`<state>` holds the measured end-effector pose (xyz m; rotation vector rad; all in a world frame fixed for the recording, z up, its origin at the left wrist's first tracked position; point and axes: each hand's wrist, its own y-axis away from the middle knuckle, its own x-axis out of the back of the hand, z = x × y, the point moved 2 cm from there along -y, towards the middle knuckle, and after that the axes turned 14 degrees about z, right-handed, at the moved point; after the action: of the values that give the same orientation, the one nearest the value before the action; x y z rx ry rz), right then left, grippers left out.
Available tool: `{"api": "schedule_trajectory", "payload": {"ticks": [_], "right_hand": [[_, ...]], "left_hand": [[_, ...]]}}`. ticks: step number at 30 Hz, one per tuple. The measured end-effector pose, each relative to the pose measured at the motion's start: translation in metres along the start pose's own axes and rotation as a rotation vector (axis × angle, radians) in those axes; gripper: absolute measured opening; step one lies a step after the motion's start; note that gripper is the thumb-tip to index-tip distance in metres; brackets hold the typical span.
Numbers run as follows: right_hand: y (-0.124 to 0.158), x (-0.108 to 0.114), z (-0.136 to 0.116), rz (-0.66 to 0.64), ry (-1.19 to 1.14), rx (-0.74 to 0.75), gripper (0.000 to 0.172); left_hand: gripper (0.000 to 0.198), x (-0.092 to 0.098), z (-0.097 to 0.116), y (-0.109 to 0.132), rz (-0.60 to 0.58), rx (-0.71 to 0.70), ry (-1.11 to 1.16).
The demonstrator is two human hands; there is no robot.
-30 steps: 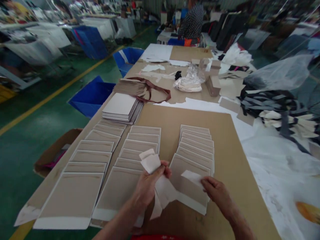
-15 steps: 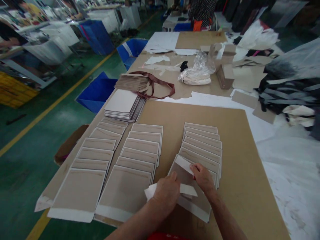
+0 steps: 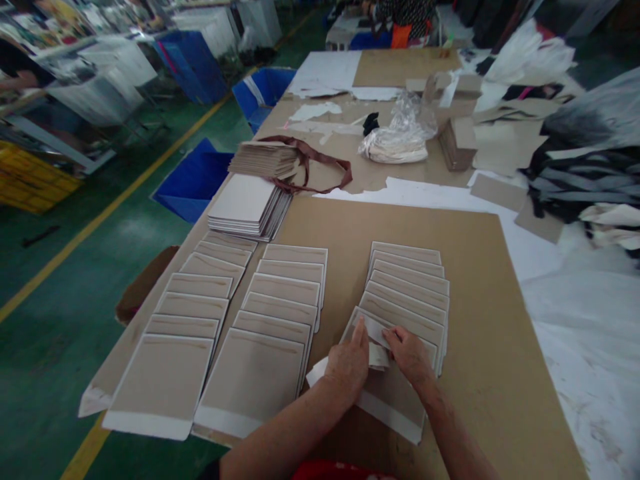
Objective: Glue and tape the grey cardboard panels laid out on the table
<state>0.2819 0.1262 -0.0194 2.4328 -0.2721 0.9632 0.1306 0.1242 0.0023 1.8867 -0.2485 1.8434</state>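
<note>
My left hand [image 3: 349,365] is closed around a small bundle of white strips [image 3: 379,357], its index finger stretched onto a single white strip [image 3: 371,327]. That strip lies across the upper end of a grey-brown board panel [image 3: 393,395] with a white lower edge. Pinched at the strip's right end are the fingers of my right hand [image 3: 409,353]. Behind the hands, similar panels overlap in a fanned row [image 3: 407,285]. Two more such rows lie to the left, a middle row [image 3: 260,363] and an outer row [image 3: 159,373]. My left palm hides part of the bundle.
Stacked white-faced boards [image 3: 240,205] and a pile of brown pieces [image 3: 264,160] with a dark red strap [image 3: 327,159] sit at the table's left edge. Beyond are a clear plastic bag [image 3: 403,130] and black-grey fabric [image 3: 580,177]. Blue bins [image 3: 193,180] stand beside the table.
My left hand has moved up and right with the bundle, and its index finger now extends onto the strip. The strip lies flatter along the panel's top; my right hand still pinches it.
</note>
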Motion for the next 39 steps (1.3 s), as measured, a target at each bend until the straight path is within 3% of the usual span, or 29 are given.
{"api": "schedule_trajectory", "payload": {"ticks": [11, 18, 22, 26, 29, 32, 39], "right_hand": [[-0.006, -0.001, -0.001, 0.006, 0.032, 0.027, 0.037], [-0.006, 0.000, 0.000, 0.039, 0.032, 0.041, 0.033], [0.001, 0.020, 0.019, 0.002, -0.021, 0.051, 0.024], [0.016, 0.052, 0.052, -0.001, -0.162, -0.065, 0.021], [0.026, 0.061, 0.072, 0.033, -0.377, -0.204, 0.025], [0.029, 0.053, 0.084, 0.120, -0.501, -0.325, 0.030], [0.020, 0.038, 0.088, 0.374, -0.209, -0.269, 0.034]], "left_hand": [[0.057, -0.006, -0.003, -0.004, -0.032, 0.020, 0.008], [0.054, 0.007, -0.002, -0.010, -0.080, -0.001, 0.013], [0.053, 0.013, -0.004, -0.014, -0.082, -0.023, 0.012], [0.052, 0.011, -0.006, -0.016, -0.111, -0.042, -0.013], [0.049, 0.007, -0.007, -0.016, -0.116, -0.064, -0.019], [0.048, 0.008, -0.006, -0.016, -0.146, -0.092, -0.039], [0.050, 0.018, -0.005, -0.018, -0.244, -0.127, -0.073]]}}
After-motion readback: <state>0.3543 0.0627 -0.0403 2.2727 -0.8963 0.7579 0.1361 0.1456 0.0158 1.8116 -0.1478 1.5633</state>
